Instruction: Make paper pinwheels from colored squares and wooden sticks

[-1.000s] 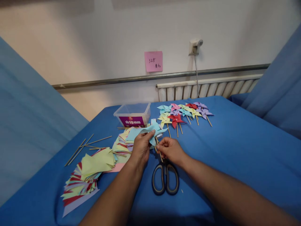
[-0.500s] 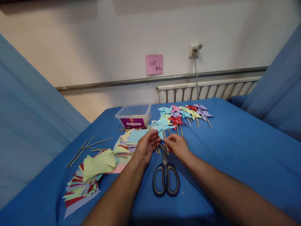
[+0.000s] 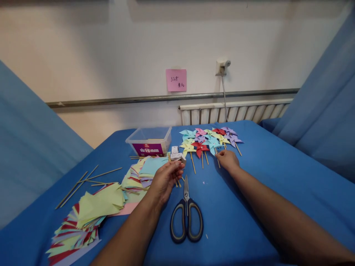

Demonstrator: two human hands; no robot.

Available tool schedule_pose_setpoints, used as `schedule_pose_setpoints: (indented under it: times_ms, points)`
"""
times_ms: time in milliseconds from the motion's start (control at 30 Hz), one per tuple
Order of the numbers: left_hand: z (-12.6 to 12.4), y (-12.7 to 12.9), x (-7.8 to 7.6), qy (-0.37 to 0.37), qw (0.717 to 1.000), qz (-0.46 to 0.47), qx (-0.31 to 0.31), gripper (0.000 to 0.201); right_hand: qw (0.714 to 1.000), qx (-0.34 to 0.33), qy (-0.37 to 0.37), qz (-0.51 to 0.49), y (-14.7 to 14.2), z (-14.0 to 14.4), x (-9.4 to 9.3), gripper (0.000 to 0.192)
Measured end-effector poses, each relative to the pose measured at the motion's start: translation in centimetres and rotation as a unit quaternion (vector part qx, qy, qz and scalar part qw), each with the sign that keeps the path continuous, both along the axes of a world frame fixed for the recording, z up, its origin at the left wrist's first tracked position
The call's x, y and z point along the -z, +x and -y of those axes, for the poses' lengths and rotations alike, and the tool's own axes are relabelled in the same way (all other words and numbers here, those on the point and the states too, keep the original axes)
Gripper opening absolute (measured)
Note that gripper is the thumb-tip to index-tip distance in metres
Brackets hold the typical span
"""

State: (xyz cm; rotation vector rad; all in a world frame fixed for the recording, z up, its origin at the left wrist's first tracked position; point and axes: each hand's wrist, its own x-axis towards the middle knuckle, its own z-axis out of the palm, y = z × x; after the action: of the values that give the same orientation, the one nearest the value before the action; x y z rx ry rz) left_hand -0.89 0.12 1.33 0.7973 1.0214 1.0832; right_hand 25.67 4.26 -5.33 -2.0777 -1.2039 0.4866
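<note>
The right hand [image 3: 227, 160] is stretched forward and to the right, forearm low over the blue table cover [image 3: 277, 173], palm down, knuckles toward the camera. Its fingers are curled down at the near edge of the row of finished pinwheels [image 3: 210, 138], right where the stick of the light blue pinwheel [image 3: 212, 142] ends; whether that stick is pinched or only touched cannot be told, since the fingertips are hidden under the hand. The light blue pinwheel is laid among the others, near the front of the row, just beyond the right hand.

The left hand [image 3: 165, 178] is held nearer the body, wrist bent, palm turned inward. Its fingers are loosely curled with the tips close together, and nothing clear is seen gripped in them. A small white box [image 3: 176, 154] lies just beyond the fingertips, and a few short sticks [image 3: 177, 182] are seen just under them. The stack of cut paper squares [image 3: 144, 170] lies just to its left.

The scissors [image 3: 186, 218] lie shut between the two forearms, blades pointing away.

Compared with half a second ago, the hands are now parted: the light blue pinwheel, then held up between both, has been carried out to the row by the right hand, and the left has been left behind without it.
</note>
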Motion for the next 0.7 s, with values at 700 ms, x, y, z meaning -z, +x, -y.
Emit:
schedule_pose_setpoints:
  times_ms: [700]
  points:
    - [0.3, 0.3, 0.3, -0.015, 0.998, -0.033, 0.044, 0.023, 0.99, 0.009, -0.1, 0.101, -1.9, -0.9, -0.5, 0.029]
